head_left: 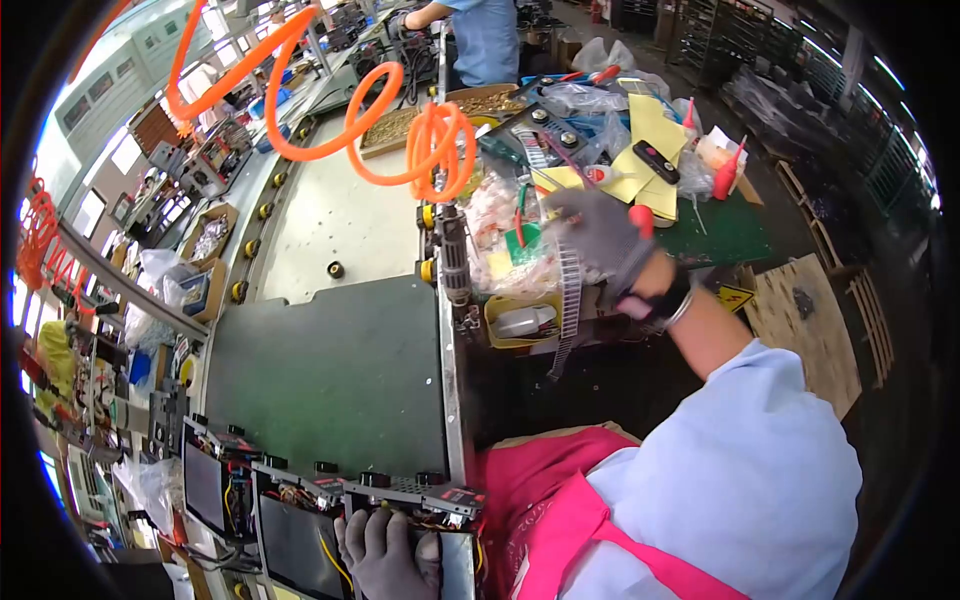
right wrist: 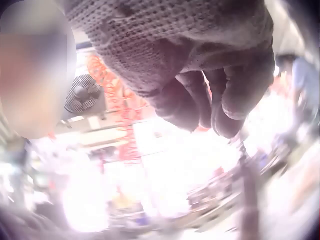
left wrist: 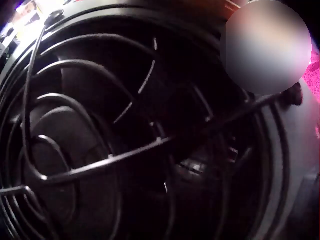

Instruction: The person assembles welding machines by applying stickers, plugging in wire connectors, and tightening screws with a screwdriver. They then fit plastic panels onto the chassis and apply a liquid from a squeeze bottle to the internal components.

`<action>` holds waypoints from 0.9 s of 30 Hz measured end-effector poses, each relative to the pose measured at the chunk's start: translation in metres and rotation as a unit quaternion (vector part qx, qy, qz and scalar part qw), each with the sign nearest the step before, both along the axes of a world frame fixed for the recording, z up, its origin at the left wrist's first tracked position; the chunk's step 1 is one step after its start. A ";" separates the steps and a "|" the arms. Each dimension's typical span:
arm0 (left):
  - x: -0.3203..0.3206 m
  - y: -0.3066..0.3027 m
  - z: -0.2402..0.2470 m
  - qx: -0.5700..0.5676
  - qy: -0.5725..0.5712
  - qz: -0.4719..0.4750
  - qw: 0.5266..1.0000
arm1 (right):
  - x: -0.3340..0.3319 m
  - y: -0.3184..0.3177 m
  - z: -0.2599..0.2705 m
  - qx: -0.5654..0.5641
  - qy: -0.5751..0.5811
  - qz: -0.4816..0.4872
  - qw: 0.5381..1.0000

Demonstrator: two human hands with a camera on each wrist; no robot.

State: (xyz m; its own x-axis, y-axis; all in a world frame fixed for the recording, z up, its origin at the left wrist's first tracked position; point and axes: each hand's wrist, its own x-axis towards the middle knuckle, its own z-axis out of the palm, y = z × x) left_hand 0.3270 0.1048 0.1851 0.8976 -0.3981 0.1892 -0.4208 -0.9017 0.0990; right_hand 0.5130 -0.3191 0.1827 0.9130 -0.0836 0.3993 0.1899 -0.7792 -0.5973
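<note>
In the head view my gloved left hand (head_left: 390,560) rests on one of the dark flat-panel units (head_left: 300,545), its fingertips near the metal bracket (head_left: 455,500) along the top. A yellow wire (head_left: 333,560) runs beside that hand. My gloved right hand (head_left: 605,235), blurred, is over the cluttered side bench, close to a pale slotted strip (head_left: 570,290) and a red bottle (head_left: 641,218). From the right wrist, the hand (right wrist: 200,65) shows bent fingers bunched together; I cannot tell whether they pinch something small. The left wrist view holds a black wire grille (left wrist: 110,160), without the hand.
An electric screwdriver (head_left: 455,255) hangs by the rail under an orange coiled hose (head_left: 440,150). Left of the rail lies a dark green mat (head_left: 330,370). Yellow papers (head_left: 650,140), bags and a yellow bin (head_left: 520,320) crowd the bench. Another person (head_left: 485,40) stands beyond.
</note>
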 end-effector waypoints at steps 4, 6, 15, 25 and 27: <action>0.001 -0.007 0.001 -0.013 -0.002 0.023 1.000 | 0.029 -0.198 -0.094 -0.256 0.064 -0.195 0.944; 0.001 -0.007 0.002 -0.023 -0.010 0.037 0.999 | 0.035 -0.210 -0.094 -0.239 0.278 -0.185 0.912; -0.001 0.017 0.005 -0.126 -0.037 0.026 0.991 | 0.049 -0.265 -0.169 0.038 0.199 -0.165 0.965; 0.030 0.215 0.018 0.038 -0.075 0.383 0.920 | -0.047 -0.005 0.041 0.178 0.103 0.191 0.960; 0.048 0.245 0.002 0.062 -0.041 0.459 0.885 | -0.040 0.055 0.053 0.180 0.023 0.229 0.956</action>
